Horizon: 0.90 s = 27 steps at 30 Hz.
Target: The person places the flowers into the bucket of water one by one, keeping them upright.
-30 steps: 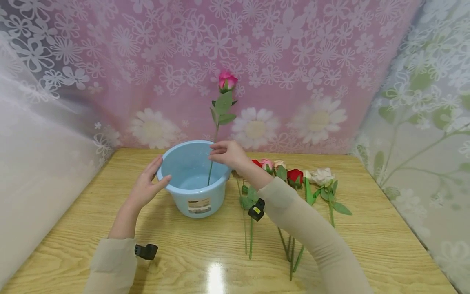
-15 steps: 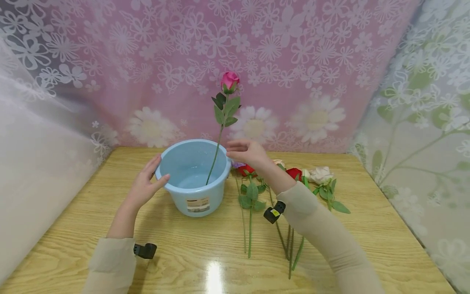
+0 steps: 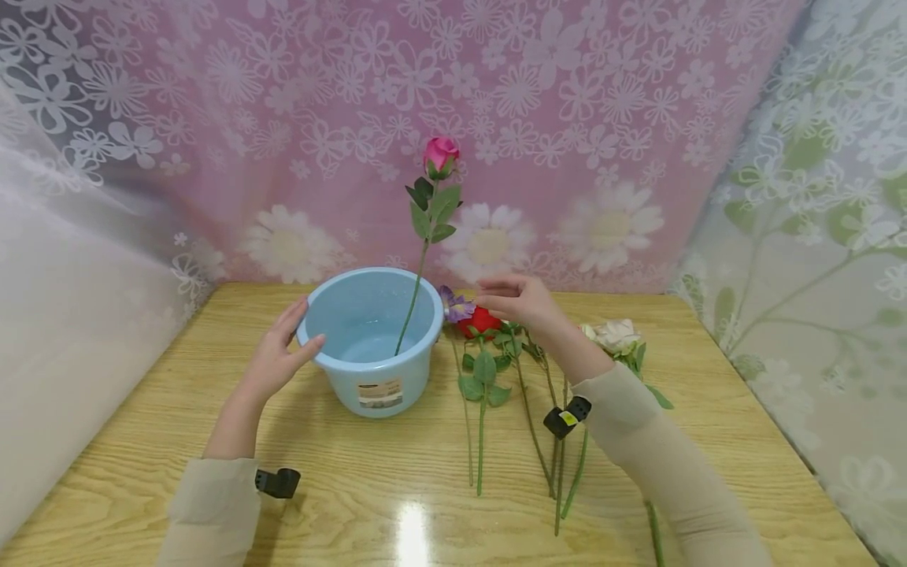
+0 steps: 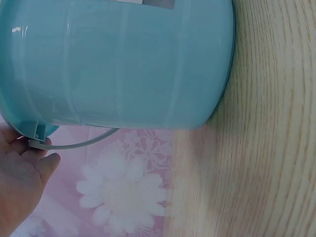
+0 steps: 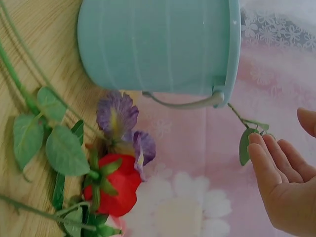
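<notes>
A pink rose leans upright in a light blue bucket, its stem end on the inside bottom. My left hand rests on the bucket's left rim, fingers fairly straight and thumb spread; in the left wrist view it lies beside the bucket's handle. My right hand hovers right of the bucket above the lying flowers, holding nothing, with its fingers extended. Nearest below it are a red rose and a purple flower. The right arm hides some of the other flower heads.
Several flowers lie on the wooden table right of the bucket, stems towards the front. A cream rose lies farthest right. A pink floral curtain hangs behind, with pale sheets at both sides.
My right hand has let go of the pink rose and moved right, away from the bucket. The rose now leans on the rim by itself. My left hand has stayed at the rim.
</notes>
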Available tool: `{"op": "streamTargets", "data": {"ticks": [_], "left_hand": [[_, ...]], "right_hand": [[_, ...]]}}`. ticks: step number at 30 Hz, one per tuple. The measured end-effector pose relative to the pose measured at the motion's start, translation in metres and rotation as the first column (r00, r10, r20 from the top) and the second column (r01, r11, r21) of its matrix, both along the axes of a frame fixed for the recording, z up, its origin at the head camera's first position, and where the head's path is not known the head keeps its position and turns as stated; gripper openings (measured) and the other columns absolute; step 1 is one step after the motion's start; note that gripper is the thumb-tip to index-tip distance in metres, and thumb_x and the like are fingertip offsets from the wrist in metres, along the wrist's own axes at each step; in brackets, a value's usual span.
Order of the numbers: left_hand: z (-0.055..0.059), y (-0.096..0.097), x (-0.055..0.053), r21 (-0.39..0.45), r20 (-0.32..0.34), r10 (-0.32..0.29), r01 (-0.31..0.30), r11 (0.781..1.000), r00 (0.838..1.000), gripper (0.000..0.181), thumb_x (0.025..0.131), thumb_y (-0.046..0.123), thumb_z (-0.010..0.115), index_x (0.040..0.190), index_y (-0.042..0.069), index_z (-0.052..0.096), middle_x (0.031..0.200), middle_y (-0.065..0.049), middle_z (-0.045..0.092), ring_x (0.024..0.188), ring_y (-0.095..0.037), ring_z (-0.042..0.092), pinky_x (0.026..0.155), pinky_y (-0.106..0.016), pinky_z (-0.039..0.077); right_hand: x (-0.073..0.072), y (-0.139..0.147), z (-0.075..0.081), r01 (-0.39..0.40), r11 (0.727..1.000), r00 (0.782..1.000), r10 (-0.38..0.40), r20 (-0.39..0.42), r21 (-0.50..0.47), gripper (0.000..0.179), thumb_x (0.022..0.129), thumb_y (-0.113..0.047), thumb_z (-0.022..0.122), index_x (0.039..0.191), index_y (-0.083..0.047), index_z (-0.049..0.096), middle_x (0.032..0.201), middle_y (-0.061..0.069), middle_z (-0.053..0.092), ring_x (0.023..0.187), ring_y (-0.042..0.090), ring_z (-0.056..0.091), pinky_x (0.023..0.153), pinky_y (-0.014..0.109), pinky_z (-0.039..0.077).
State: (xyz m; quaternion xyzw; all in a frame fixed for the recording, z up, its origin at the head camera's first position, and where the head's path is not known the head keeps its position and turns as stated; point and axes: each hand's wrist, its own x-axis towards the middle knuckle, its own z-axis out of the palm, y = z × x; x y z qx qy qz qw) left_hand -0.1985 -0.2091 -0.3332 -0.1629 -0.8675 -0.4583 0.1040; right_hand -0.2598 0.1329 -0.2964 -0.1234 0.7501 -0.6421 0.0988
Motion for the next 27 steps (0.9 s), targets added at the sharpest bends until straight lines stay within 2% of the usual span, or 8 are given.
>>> {"op": "streamTargets", "data": {"ticks": [8, 18, 25, 27], "left_hand": [[-0.001, -0.001, -0.002, -0.002, -0.007, 0.003, -0.003, 1.0, 1.0, 0.064, 0.087, 0.011, 0.055, 0.135, -0.012, 0.019, 0.141, -0.027, 0.013, 0.127, -0.04, 0.016, 0.101, -0.05, 0.021], [-0.003, -0.002, -0.001, 0.009, -0.002, -0.002, 0.002, 1.0, 1.0, 0.064, 0.087, 0.01, 0.055, 0.135, -0.012, 0.019, 0.141, -0.027, 0.014, 0.128, -0.038, 0.015, 0.102, -0.05, 0.02], [-0.003, -0.002, -0.002, 0.018, -0.009, -0.011, 0.011, 1.0, 1.0, 0.064, 0.087, 0.01, 0.055, 0.134, -0.013, 0.018, 0.141, -0.028, 0.013, 0.128, -0.04, 0.014, 0.102, -0.05, 0.02], [-0.011, -0.007, -0.009, 0.016, -0.014, -0.009, 0.01, 1.0, 1.0, 0.065, 0.087, 0.013, 0.056, 0.136, -0.01, 0.018, 0.142, -0.025, 0.013, 0.128, -0.037, 0.014, 0.102, -0.049, 0.02]], "right_hand": [[0.004, 0.034, -0.008, 0.033, 0.999, 0.999, -0.033, 0.034, 0.005, 0.048, 0.082, -0.013, 0.063, 0.124, 0.002, 0.047, 0.122, 0.019, 0.048, 0.108, 0.028, 0.05, 0.087, 0.031, 0.046], [0.015, 0.084, -0.023, 0.065, 0.993, 0.994, -0.073, 0.078, 0.097, 0.056, 0.084, -0.021, 0.062, 0.129, 0.005, 0.039, 0.129, 0.022, 0.039, 0.114, 0.03, 0.044, 0.087, 0.027, 0.045], [0.026, 0.121, -0.036, 0.067, 0.994, 0.993, -0.075, 0.093, 0.084, 0.059, 0.088, -0.02, 0.056, 0.131, 0.009, 0.03, 0.131, 0.026, 0.032, 0.103, 0.012, 0.052, 0.092, 0.029, 0.041], [0.03, 0.13, -0.038, 0.066, 0.993, 0.994, -0.074, 0.08, 0.094, 0.059, 0.089, -0.02, 0.055, 0.131, 0.011, 0.029, 0.13, 0.025, 0.032, 0.1, 0.008, 0.053, 0.091, 0.027, 0.041]]}}
